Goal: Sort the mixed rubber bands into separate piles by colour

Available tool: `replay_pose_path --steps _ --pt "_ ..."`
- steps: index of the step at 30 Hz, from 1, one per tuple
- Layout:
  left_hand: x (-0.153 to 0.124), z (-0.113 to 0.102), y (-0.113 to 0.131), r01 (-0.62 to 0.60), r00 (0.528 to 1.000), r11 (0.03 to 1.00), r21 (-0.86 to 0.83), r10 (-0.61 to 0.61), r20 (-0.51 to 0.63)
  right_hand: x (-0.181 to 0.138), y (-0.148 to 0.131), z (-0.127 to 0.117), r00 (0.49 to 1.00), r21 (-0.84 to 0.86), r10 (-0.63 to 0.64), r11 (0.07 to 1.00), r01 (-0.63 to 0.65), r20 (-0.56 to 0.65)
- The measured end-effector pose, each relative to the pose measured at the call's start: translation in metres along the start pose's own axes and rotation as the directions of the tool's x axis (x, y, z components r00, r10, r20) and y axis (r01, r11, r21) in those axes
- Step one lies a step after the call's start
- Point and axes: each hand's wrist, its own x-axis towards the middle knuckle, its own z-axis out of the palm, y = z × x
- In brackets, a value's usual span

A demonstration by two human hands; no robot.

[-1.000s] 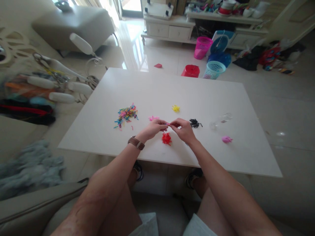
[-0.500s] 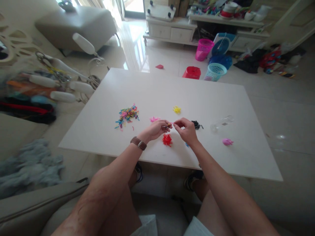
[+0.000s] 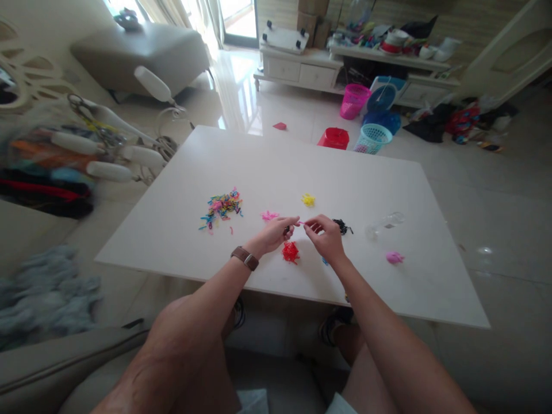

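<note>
My left hand (image 3: 278, 231), with a brown watch strap at the wrist, pinches one end of a tiny pink piece (image 3: 301, 223) between thumb and finger. At its other end are the closed fingertips of my right hand (image 3: 324, 233). Something small and dark shows in the curled fingers of the left hand. Below the hands lies a red pile (image 3: 290, 252) of small plastic pieces. A pink pile (image 3: 269, 215) is beside my left wrist, a black pile (image 3: 342, 226) just past my right hand. A few blue pieces (image 3: 325, 260) are partly hidden by the right forearm.
On the white table (image 3: 259, 161) are a yellow pile (image 3: 308, 199), a large mixed-colour pile (image 3: 222, 208) at left, a clear bottle (image 3: 385, 225) lying down and a pink lump (image 3: 394, 257) at right. Baskets (image 3: 373, 138) stand beyond the far edge.
The left fingers have turned, and the coloured bits that showed in them are now mostly hidden. Both hands stay together over the table. The view has tilted slightly.
</note>
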Motion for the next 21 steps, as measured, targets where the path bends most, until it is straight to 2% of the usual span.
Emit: replay_pose_path --steps 7,12,16,18,21 --pt "-0.002 -0.002 -0.001 -0.055 0.996 0.989 0.140 0.044 0.079 0.002 0.006 0.000 1.000 -0.036 0.019 0.999 -0.018 0.011" --pt "0.000 0.000 -0.004 -0.047 0.998 0.984 0.170 0.040 0.049 0.001 0.008 0.001 1.000 -0.011 0.014 1.000 -0.014 -0.003" --pt "0.008 -0.010 0.001 -0.087 0.982 0.995 0.052 0.094 -0.164 -0.001 0.009 0.000 0.999 -0.006 0.034 0.999 -0.034 -0.025" --pt "0.013 -0.018 0.004 -0.126 0.945 0.990 -0.060 0.101 -0.311 -0.002 0.009 -0.001 0.999 -0.009 0.042 0.999 -0.042 -0.015" --pt "0.018 -0.028 0.008 -0.140 0.869 0.967 -0.213 0.017 -0.495 -0.004 0.010 -0.002 0.999 -0.011 0.045 0.999 -0.045 -0.002"
